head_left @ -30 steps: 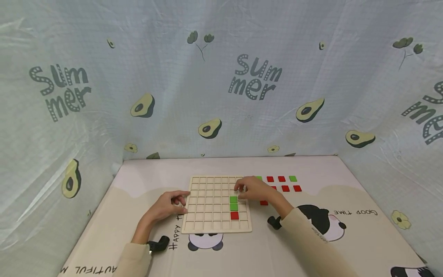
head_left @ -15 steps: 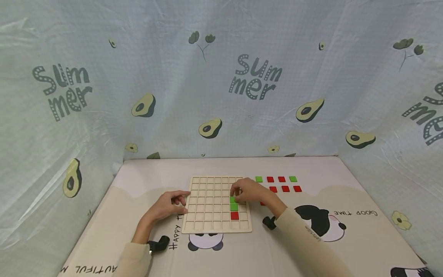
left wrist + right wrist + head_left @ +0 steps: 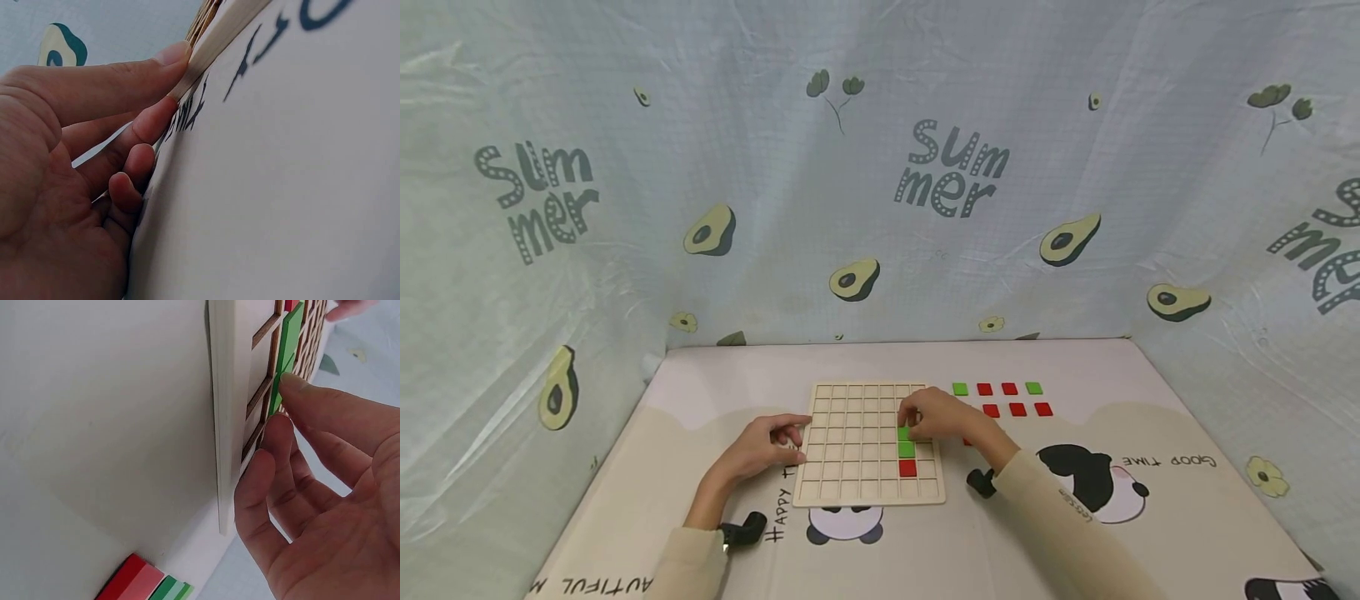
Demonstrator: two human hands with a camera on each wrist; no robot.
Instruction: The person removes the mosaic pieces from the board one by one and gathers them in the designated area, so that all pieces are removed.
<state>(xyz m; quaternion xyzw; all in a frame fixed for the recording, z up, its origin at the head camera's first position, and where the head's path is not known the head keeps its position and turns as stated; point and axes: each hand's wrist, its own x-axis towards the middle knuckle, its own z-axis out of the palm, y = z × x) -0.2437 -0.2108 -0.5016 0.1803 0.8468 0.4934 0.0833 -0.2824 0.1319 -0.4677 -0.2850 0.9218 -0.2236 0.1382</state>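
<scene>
A pale wooden grid board (image 3: 850, 450) lies on the table. In one of its columns sit a red tile (image 3: 907, 468), a green tile (image 3: 907, 450) and a second green tile (image 3: 903, 433). My right hand (image 3: 936, 412) is over the board's right side, its thumb and forefinger pinching that second green tile (image 3: 278, 394) at the grid. At the board's left edge, my left hand (image 3: 756, 446) rests its extended thumb and forefinger against the wood. The left wrist view shows the thumb (image 3: 169, 59) touching the board's edge, other fingers loosely bent.
Loose red tiles (image 3: 1017, 409) and green tiles (image 3: 1033, 388) lie in rows right of the board, partly hidden by my right forearm. A printed cloth (image 3: 1045, 533) covers the table. Patterned sheets (image 3: 880, 208) hang behind and at both sides.
My right hand has shifted slightly left and toward me, onto the upper green tile, uncovering a loose green tile behind it. My left hand and the board have stayed put.
</scene>
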